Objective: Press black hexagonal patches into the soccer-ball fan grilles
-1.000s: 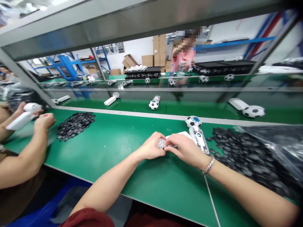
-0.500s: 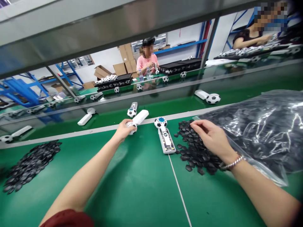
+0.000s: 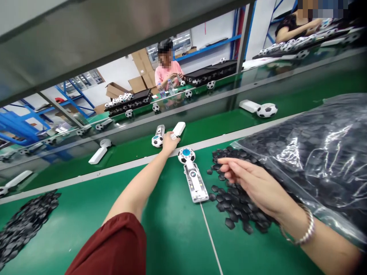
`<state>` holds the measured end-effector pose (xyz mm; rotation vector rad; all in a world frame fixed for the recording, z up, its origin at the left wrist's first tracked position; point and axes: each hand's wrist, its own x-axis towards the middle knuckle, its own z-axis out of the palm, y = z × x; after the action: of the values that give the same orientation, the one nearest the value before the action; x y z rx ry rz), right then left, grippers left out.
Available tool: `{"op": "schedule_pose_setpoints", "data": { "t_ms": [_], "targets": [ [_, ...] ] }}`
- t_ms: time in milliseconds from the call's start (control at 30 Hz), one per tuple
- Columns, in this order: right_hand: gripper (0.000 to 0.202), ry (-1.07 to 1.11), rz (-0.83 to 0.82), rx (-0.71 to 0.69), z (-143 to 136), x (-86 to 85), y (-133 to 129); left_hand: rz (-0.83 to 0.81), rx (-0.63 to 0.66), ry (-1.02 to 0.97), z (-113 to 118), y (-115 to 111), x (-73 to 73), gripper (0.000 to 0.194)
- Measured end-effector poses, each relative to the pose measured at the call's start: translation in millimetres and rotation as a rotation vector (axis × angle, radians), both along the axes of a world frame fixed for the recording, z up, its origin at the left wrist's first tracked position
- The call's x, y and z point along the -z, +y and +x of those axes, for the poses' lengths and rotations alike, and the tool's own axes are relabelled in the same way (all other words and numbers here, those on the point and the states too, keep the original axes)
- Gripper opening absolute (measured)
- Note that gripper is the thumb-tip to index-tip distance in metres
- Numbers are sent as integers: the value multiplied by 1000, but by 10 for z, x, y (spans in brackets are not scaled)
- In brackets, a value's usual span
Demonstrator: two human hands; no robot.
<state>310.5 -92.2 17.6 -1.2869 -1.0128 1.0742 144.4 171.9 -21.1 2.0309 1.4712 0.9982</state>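
My left hand point(image 3: 169, 144) is reached out to the raised green strip, its fingers closed round the ball end of a white-handled football-shaped device point(image 3: 179, 129). The fingers cover most of that ball. Beside it, a similar device with a clear handle point(image 3: 157, 140) lies on the strip. My right hand point(image 3: 252, 181) hovers over a pile of black pentagon pieces point(image 3: 229, 202), thumb and fingers drawn together; anything between the tips is too small to make out. Between my hands lies another football device point(image 3: 196, 183), clear handle towards me, blue disc on its ball facing up.
A plastic bag of black pieces point(image 3: 312, 152) fills the right side. Another black pile point(image 3: 28, 221) lies at left. More football devices point(image 3: 266, 110) rest along the strip. A metal beam point(image 3: 114, 46) crosses overhead; co-workers, one in a pink top point(image 3: 169, 72), sit beyond.
My left hand has carried the white-handled device forward and right, over the pale edge to the strip. My right hand has come lower and left over the pile. The view has shifted.
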Motion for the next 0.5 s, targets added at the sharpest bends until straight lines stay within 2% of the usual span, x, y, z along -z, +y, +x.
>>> {"op": "schedule_pose_setpoints", "data": {
  "t_ms": [67,100,133,200,233,300,333,400,500],
  "targets": [
    [40,162,-39,-3,15,-7,10,66,65,25,-27,-63,2,48],
    [40,177,-48,4,20,-12,13,97,103,29,-82,-90,-22,50],
    [40,139,-58,12,22,-16,12,144,135,35,-169,-102,-61,51],
    [38,-75,-66,28,19,-18,1,254,159,45,-445,-58,-162,52],
    [34,-233,-53,26,15,-9,-10,393,128,87,-632,3,-214,52],
    [26,-564,-2,-13,5,35,-39,539,-64,210,-1085,186,-302,54],
    [23,-702,25,-47,-1,73,-56,516,-187,285,-1338,292,-332,56],
    [18,-887,52,-124,-14,164,-87,345,-466,404,-1849,485,-360,61],
    [19,-971,20,-201,-31,261,-112,185,-666,419,-2493,654,-336,71]
  ]
}}
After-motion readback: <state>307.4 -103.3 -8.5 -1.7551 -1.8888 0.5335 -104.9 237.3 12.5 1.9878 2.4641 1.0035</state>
